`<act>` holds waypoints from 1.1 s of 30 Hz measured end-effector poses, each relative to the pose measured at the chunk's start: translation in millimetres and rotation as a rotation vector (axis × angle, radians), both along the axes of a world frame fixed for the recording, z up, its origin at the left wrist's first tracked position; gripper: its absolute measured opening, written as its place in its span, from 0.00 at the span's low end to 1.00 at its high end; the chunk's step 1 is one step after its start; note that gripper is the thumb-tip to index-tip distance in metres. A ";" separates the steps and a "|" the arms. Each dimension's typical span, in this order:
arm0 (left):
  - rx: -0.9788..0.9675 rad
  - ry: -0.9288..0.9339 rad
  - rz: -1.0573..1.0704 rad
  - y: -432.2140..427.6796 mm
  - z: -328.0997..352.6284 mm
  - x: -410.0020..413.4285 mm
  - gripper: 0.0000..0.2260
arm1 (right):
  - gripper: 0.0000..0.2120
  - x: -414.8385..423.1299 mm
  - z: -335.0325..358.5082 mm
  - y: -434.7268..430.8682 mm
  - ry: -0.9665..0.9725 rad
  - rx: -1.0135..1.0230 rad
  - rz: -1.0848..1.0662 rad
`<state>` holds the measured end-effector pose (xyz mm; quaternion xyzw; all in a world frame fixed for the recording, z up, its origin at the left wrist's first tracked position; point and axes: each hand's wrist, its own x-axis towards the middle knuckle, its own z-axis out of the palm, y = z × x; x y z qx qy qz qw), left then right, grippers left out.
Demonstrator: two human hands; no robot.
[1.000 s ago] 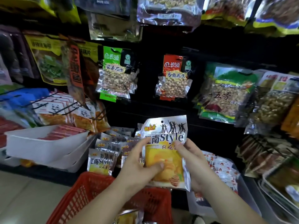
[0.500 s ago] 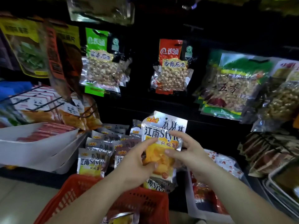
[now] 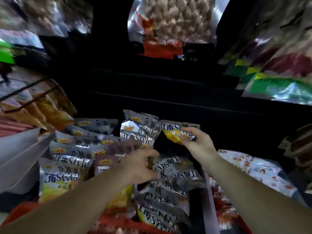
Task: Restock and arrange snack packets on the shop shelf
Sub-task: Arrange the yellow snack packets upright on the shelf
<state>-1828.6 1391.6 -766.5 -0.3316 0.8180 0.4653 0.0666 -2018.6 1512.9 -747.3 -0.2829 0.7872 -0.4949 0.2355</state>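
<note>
A silver and yellow snack packet is held upright at the back of the shelf, pinched at its right side by my right hand. Beside it on the left stand two like packets. My left hand hovers lower, over a row of silver packets lying in the shelf; its fingers are curled, and blur hides whether they pinch one. More rows of the same packets fill the shelf to the left.
A white bin sits at the left. A bin of white and red packets is at the right. Hanging nut bags overhang the shelf. The red basket's rim shows at the bottom left.
The view has moved in close and down to the shelf. My right hand has carried the packet forward to the back of the row; my left hand has let go of it and dropped lower.
</note>
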 end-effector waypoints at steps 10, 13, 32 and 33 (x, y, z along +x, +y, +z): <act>-0.480 -0.251 -0.299 15.0 -29.9 -46.2 0.04 | 0.05 -29.2 -65.7 0.9 -0.163 -0.057 -0.262; -0.511 -0.171 -0.254 2.4 -22.6 -53.3 0.09 | 0.06 -32.9 -56.7 -10.7 -0.242 -0.132 -0.302; -1.026 0.176 -0.006 -25.9 13.5 -109.8 0.25 | 0.31 -27.8 -50.2 -11.7 0.021 0.144 0.228; -1.012 0.221 -0.048 -23.5 13.5 -98.3 0.22 | 0.32 -30.8 -54.6 -14.8 -0.013 0.139 0.247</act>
